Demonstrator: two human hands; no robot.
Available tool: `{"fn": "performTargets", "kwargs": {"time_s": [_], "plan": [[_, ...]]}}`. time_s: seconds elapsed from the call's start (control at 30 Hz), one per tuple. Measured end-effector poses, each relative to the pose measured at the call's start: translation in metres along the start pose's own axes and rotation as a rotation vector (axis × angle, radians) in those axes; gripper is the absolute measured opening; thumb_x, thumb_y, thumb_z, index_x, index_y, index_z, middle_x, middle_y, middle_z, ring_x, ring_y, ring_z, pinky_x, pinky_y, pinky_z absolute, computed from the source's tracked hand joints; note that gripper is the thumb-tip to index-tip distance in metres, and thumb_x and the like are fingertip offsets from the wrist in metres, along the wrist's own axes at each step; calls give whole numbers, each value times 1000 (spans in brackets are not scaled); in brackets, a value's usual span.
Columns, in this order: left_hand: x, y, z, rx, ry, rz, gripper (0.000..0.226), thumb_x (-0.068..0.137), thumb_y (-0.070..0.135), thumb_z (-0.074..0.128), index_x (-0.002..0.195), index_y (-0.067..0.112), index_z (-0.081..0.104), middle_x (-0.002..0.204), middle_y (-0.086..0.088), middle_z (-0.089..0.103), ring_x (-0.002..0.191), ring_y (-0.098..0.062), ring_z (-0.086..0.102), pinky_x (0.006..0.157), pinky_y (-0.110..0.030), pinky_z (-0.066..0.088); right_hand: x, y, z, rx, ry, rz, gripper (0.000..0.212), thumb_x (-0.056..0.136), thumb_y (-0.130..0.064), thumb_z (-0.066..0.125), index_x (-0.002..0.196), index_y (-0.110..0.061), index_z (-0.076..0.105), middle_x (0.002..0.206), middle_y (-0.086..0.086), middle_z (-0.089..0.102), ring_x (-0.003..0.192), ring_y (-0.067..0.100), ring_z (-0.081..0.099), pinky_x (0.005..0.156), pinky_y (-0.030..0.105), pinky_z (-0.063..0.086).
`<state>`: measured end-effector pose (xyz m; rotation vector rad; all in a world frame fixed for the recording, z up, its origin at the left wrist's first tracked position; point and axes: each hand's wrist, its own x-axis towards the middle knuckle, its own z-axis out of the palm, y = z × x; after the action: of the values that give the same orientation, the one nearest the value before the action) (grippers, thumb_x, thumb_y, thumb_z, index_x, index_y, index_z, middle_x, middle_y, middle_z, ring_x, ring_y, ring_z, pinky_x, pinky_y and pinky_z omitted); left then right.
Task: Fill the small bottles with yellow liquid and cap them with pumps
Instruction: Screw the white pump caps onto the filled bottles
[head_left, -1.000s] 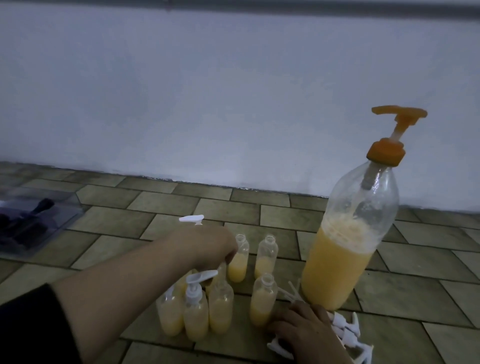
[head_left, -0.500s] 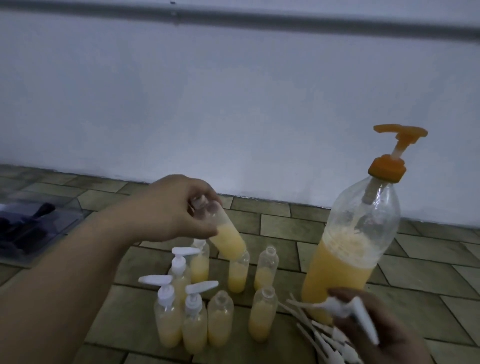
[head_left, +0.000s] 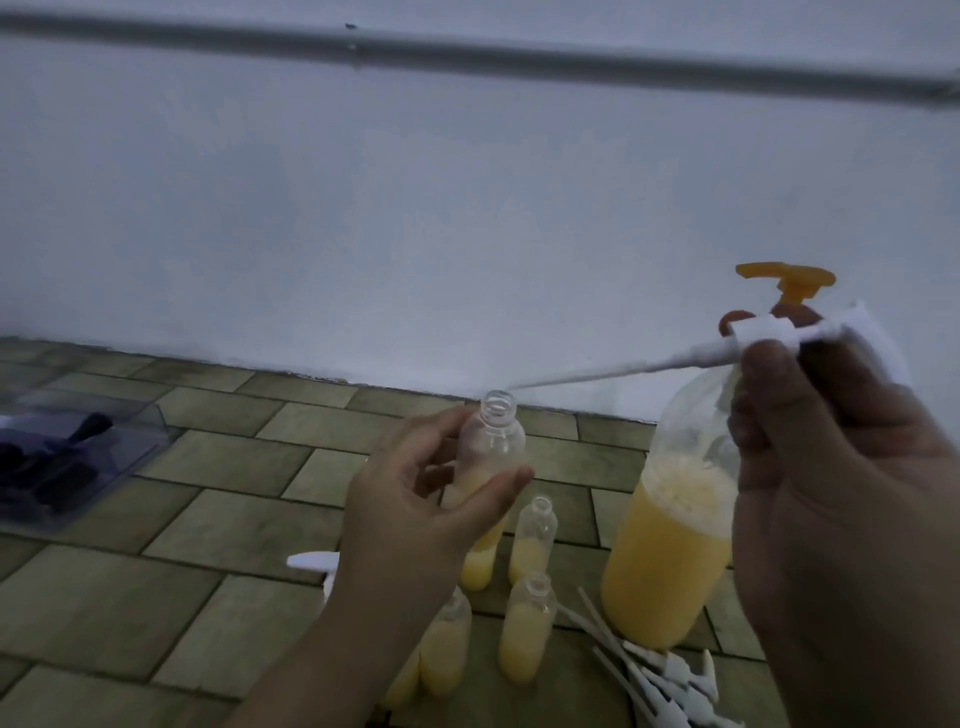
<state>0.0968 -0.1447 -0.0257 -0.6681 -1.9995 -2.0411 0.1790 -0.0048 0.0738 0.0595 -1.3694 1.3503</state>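
Observation:
My left hand (head_left: 415, 509) grips a small clear bottle (head_left: 493, 441), part-filled with yellow liquid, upright and uncapped above the floor. My right hand (head_left: 841, 467) pinches a white pump (head_left: 748, 332) by its collar. The pump's thin dip tube (head_left: 597, 371) points left, and its tip sits just above the bottle's open neck. Below stand several small bottles of yellow liquid (head_left: 524, 634), some open; one capped pump head (head_left: 311, 561) shows beside my left wrist. The large bottle of yellow liquid (head_left: 670, 551) with an orange pump (head_left: 784, 280) stands at the right, partly behind my right hand.
Several loose white pumps (head_left: 670, 686) lie on the tiled floor (head_left: 171, 587) in front of the large bottle. A clear plastic tray (head_left: 67, 457) with dark items sits at the far left. A white wall (head_left: 415, 208) closes off the back.
My left hand brought the small bottle right and turned it upright. My right hand rose with a white pump and swung its tube to the bottle's neck. The view tilted up.

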Motion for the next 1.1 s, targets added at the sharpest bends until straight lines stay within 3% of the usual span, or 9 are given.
{"fn": "performTargets", "kwargs": {"time_s": [0.07, 0.23, 0.33, 0.43, 0.53, 0.63, 0.8, 0.97, 1.1], "plan": [[-2, 3, -3, 62, 9, 38, 43, 59, 38, 76, 101, 37, 67, 96, 16, 69, 90, -4, 67, 73, -22, 55, -21, 26, -10, 170, -46, 282, 36, 54, -32, 72, 87, -19, 71, 94, -1, 74, 90, 7, 68, 86, 21, 52], [-4, 4, -10, 186, 44, 78, 47, 59, 43, 74, 105, 36, 67, 98, 25, 66, 92, 4, 62, 73, -19, 55, -18, 34, -23, 94, -109, 361, 32, 52, -33, 72, 82, -22, 75, 93, -2, 75, 91, 7, 69, 83, 20, 53], [-4, 2, -10, 309, 37, 155, 45, 67, 44, 74, 109, 29, 67, 98, 22, 63, 98, 8, 55, 76, -5, 44, -15, 27, -23, 49, -192, 363, 25, 60, -26, 70, 84, -21, 73, 87, -5, 75, 83, 2, 69, 69, 10, 51], [-4, 2, -8, 400, -41, 185, 50, 74, 54, 66, 117, 31, 62, 108, 21, 57, 104, 7, 51, 82, -1, 37, -13, 25, -8, -75, -365, 432, 24, 60, -28, 68, 84, -23, 71, 83, 10, 70, 71, 13, 67, 57, 9, 51], [-6, 6, -1, 334, -81, 160, 38, 78, 55, 60, 113, 41, 55, 109, 23, 57, 107, 9, 51, 81, -2, 38, -25, 40, 12, -222, -525, 480, 42, 48, -48, 74, 79, -19, 68, 76, 15, 65, 71, 36, 57, 64, 33, 56], [-7, 15, 4, 163, -116, 81, 21, 80, 42, 64, 99, 39, 57, 91, 22, 59, 89, 10, 57, 69, -2, 41, -30, 53, 19, -178, -557, 547, 56, 44, -53, 73, 81, -13, 63, 68, 7, 58, 64, 17, 56, 62, 27, 51], [-6, 21, 3, -45, -151, -114, 23, 70, 41, 59, 91, 34, 64, 83, 14, 68, 76, 7, 62, 58, -7, 45, -22, 64, 14, 262, -567, 779, 43, 74, -18, 59, 117, -15, 62, 106, 2, 72, 102, 15, 66, 84, 28, 53], [-4, 24, 4, -161, -189, -209, 29, 69, 36, 60, 91, 20, 69, 69, 12, 68, 62, 4, 61, 48, -11, 45, -25, 74, 13, 350, -528, 749, 54, 54, -27, 87, 105, -16, 70, 92, 3, 67, 89, 18, 64, 78, 28, 52], [-5, 24, 4, -183, -209, -225, 23, 66, 38, 61, 81, 25, 72, 67, 7, 67, 57, 1, 59, 48, -14, 46, -27, 72, 14, 341, -517, 794, 34, 72, -13, 72, 105, -13, 67, 100, 4, 73, 101, 19, 66, 90, 39, 47]]}}
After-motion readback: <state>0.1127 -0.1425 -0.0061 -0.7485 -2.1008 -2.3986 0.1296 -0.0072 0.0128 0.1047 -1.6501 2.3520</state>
